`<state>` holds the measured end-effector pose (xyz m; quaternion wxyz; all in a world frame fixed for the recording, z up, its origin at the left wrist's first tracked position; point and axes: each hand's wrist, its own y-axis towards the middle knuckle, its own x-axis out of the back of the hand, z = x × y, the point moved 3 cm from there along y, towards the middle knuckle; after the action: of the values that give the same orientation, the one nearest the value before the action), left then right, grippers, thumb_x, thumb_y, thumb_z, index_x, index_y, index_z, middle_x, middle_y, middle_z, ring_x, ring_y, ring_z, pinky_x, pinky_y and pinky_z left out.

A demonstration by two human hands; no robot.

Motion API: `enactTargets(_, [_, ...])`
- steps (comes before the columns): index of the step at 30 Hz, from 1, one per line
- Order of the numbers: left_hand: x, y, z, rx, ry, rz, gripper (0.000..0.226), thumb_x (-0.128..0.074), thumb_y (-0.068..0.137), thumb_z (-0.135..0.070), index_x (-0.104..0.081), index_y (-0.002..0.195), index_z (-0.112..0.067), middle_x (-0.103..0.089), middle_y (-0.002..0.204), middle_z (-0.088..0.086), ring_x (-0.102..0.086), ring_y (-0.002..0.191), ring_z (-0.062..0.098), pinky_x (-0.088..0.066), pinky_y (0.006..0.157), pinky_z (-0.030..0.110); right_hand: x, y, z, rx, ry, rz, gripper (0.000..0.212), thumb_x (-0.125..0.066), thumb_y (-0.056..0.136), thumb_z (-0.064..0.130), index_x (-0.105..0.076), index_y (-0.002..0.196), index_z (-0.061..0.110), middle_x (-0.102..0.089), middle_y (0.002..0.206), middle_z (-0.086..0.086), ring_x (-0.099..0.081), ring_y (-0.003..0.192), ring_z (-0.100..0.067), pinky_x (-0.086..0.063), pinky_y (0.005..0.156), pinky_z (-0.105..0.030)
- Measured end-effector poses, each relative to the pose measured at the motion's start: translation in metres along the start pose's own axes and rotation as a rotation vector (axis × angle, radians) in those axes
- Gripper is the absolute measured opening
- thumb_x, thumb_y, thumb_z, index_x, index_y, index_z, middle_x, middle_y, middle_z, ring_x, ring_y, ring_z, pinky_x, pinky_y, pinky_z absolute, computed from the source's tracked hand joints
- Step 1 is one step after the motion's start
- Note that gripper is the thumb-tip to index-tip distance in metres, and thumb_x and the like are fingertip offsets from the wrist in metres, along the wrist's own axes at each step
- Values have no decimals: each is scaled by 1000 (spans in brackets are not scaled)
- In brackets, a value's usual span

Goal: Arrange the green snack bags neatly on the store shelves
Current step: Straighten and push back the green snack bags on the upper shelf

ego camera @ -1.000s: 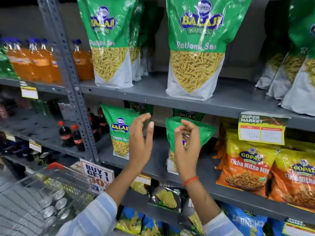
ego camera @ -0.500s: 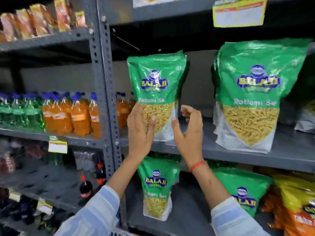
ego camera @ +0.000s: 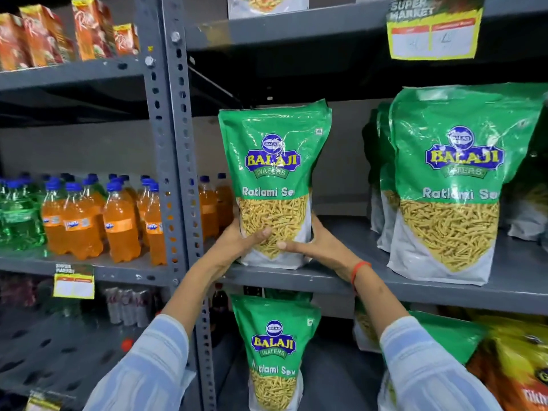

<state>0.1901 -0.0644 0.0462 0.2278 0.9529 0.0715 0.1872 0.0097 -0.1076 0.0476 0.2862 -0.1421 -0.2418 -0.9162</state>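
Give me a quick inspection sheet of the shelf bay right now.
Surface: grey metal shelf, bare between bags.
Job's things: held green bag upright at the shelf's left end; big green bag stands right, more behind it; lower green bag upright below.
Clutter: orange bags at lower right.
Grips: left hand and right hand clasp the held bag's base.
Cables: nothing seen.
Surroundings: orange soda bottles in the left bay; yellow price tag overhead.
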Motion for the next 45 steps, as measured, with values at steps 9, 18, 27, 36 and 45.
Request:
enactTargets(9, [-5,-1,0,1,13,44,89,-68,38,-81,-37,113,-45,-54,113,-24,-55,100,-14,-43,73,-2,-1,16,-9,99,23,48,95,-87,64,26,-30,139,36,-53,140,7,-53,126,-7,-42,110,-34])
enactTargets(18, [1,2,8,33,-75,107,96,-77,39,-72,-43,122,-38,-60,125,-10,-56,116,3,-44,92,20,-1,16,-7,86,84,38,95,-85,68,22,-25,141,31,-51,140,4,-55,123,-6,-49,95,-15])
enactTargets(27, [-2,-12,1,-20,125,-262,130,-48,44,-92,-1,148,-29,-15,159,3,-20,143,16,-16,117,45,-1,-7,10,119,-15,-205,88,-73,78,39,-18,146,29,-41,143,11,-43,131,-8,-36,95,-2])
enactTargets(36, [-103,-35,-73,-619,477,-471,74,-21,94,-54,7,146,-9,6,157,4,3,148,20,-2,121,40,39,-85,30,730,-286,-964,44,-38,99,36,-41,133,8,-41,145,-18,-38,137,-25,-32,113,-42])
enactTargets(45, [-215,16,-105,-211,78,-132,109,-44,71,-74,14,147,-21,5,160,0,-8,147,17,-21,118,42,160,-137,-6,478,-615,-1110,82,-57,84,54,-30,142,3,-25,153,-24,-23,144,-31,-19,119,-43])
